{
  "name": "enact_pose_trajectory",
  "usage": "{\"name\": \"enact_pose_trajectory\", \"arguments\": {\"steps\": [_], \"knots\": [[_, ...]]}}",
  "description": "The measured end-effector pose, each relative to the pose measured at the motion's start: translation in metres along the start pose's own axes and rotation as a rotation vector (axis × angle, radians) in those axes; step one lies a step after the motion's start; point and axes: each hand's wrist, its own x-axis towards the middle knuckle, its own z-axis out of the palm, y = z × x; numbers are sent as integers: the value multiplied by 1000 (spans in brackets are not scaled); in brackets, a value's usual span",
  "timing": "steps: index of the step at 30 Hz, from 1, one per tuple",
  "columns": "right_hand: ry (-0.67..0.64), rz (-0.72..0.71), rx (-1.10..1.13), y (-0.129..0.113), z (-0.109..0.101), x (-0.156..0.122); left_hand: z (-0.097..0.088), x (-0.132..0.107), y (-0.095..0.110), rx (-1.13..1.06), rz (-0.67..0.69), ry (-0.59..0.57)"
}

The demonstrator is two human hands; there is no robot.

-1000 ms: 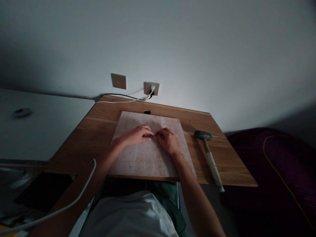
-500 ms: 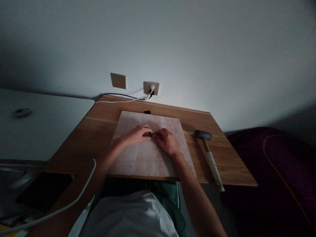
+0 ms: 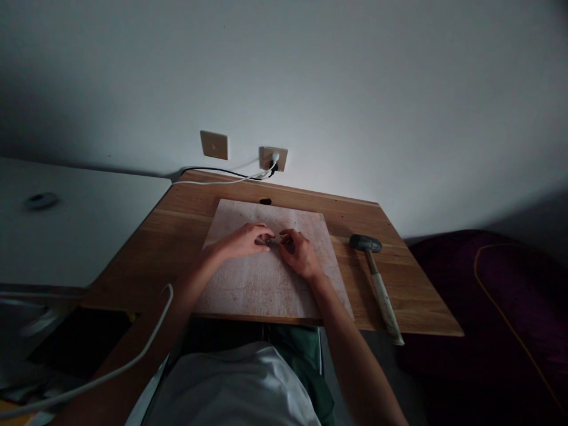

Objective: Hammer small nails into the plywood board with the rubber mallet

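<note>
Both my hands rest low over a pale, worn board [image 3: 261, 290]. Between them lies a small dark ridged metal thing [image 3: 272, 242], too small and dim to name. My left hand [image 3: 246, 241] curves round its left side, thumb and fingers apart, leaving a gap. From the right, my right hand [image 3: 300, 254] comes in with thumb and fingers bent together in a pinch at the thing's right end. What those fingertips hold is hidden.
Right of the board, a mallet [image 3: 385, 305] lies on the wooden table [image 3: 417, 296], its handle past the front edge. Cables [image 3: 222, 177] run along the back to a wall socket [image 3: 273, 158]. A white surface [image 3: 89, 236] stands at left, a purple covered form [image 3: 465, 296] at right.
My hands have hardly moved. The gap between their fingertips is slightly wider, and more of the small ridged metal thing shows between them.
</note>
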Motion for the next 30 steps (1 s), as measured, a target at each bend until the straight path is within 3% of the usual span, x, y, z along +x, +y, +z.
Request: {"name": "enact_pose_trajectory", "arguments": {"steps": [19, 30], "knots": [[-44, -42, -49, -4, 3, 0, 8, 3, -4, 34, -14, 25], [128, 84, -92, 10, 1, 1, 8, 4, -1, 66, 79, -4]]}}
